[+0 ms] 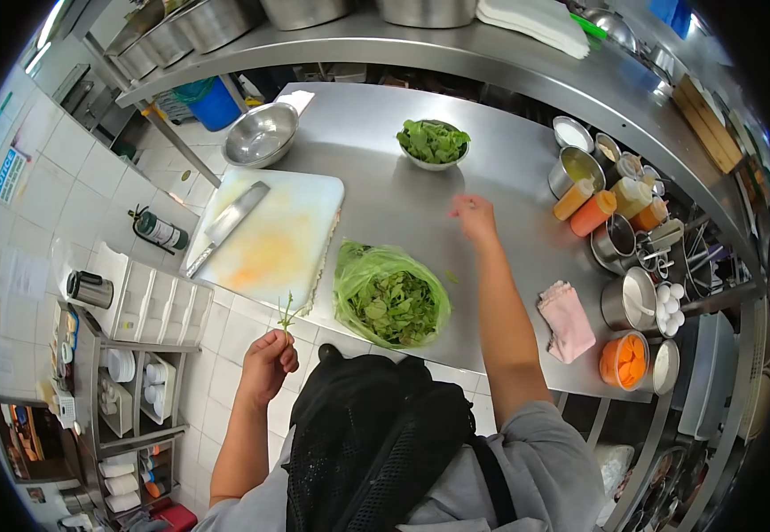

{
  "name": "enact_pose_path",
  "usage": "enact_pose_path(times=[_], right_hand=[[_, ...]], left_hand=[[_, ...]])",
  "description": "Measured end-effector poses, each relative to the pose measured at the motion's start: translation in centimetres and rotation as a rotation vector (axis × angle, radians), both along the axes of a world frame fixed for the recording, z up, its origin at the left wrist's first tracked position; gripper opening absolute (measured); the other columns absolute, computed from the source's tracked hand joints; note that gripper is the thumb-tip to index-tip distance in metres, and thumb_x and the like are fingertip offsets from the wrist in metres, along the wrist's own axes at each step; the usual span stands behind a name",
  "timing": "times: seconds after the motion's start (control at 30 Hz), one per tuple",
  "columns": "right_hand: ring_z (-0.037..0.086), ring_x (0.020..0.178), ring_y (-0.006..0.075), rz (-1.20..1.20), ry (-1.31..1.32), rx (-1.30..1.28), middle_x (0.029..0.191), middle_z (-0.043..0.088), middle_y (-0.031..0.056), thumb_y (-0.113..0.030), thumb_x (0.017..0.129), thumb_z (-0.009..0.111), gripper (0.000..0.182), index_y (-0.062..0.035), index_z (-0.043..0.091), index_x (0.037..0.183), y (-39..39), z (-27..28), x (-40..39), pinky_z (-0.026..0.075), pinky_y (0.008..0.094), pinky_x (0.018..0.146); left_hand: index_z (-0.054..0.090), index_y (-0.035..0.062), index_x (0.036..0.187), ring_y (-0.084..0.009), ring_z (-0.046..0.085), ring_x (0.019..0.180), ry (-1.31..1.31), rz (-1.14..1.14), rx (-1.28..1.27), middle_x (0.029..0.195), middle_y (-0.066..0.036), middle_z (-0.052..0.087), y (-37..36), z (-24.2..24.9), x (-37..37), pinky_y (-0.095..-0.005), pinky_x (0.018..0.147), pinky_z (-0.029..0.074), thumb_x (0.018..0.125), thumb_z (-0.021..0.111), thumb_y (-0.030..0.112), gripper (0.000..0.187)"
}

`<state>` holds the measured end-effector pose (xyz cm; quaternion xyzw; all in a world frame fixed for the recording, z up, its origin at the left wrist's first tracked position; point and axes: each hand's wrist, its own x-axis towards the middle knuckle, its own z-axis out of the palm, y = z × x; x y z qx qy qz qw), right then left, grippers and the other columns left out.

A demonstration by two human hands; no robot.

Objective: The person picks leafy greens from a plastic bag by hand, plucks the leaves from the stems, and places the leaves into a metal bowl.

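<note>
In the head view, my left hand [267, 365] is closed around the stems of a small leafy green sprig [287, 310], near the front edge of the cutting board. My right hand [475, 218] is over the steel table, below a metal bowl [438, 166] with green leaves [432, 140] in it. Blur hides whether its bent fingers hold anything. Between my arms, an open green plastic bag [434, 284] full of leafy greens [394, 308] sits at the table's front edge. A large knife [230, 226] lies on the white cutting board [314, 199].
Another steel bowl [262, 136] stands behind the cutting board. Along the right are sauce bottles [593, 214], metal pots [629, 293], eggs [669, 310], a tub of orange slices [624, 362] and a pink cloth [567, 321]. A steel shelf [358, 43] spans the back.
</note>
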<state>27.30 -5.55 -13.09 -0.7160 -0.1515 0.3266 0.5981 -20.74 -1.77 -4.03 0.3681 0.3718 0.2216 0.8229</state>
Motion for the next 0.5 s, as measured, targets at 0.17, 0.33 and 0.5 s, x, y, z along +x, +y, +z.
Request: enact_pose_path(times=[0.17, 0.33, 0.5], right_hand=[[0.066, 0.088, 0.0257, 0.318, -0.598, -0.440, 0.098, 0.067, 0.0170, -0.035, 0.077, 0.074, 0.048, -0.0034, 0.062, 0.110, -6.1, -1.0, -4.7, 0.052, 0.0370, 0.077], [0.064, 0.091, 0.0310, 0.406, -0.759, -0.514, 0.101, 0.066, 0.0146, -0.026, 0.083, 0.067, 0.030, -0.0071, 0.062, 0.106, -9.9, -2.7, -10.1, 0.051, 0.0388, 0.078], [0.064, 0.092, 0.0283, 0.087, -0.205, -0.284, 0.101, 0.066, 0.0136, -0.017, 0.087, 0.059, 0.015, -0.0050, 0.060, 0.095, -11.3, -2.2, -11.9, 0.051, 0.0393, 0.074]], left_hand=[[0.055, 0.0041, 0.089, -0.0145, 0.043, 0.055, -0.002, -0.002, 0.009, 0.062, -0.002, 0.047, 1.1, -1.1, -1.5, -0.0270, 0.055, 0.035, 0.097, 0.050, 0.016, 0.015], [0.057, 0.0031, 0.093, -0.0149, 0.047, 0.058, 0.013, -0.102, 0.042, 0.066, -0.004, 0.054, 2.7, -1.3, -1.8, -0.0271, 0.058, 0.039, 0.097, 0.050, 0.016, 0.015], [0.057, 0.0033, 0.094, -0.0148, 0.052, 0.061, -0.053, -0.246, 0.056, 0.069, -0.005, 0.056, 4.8, -2.5, -4.7, -0.0264, 0.060, 0.041, 0.097, 0.050, 0.016, 0.014]])
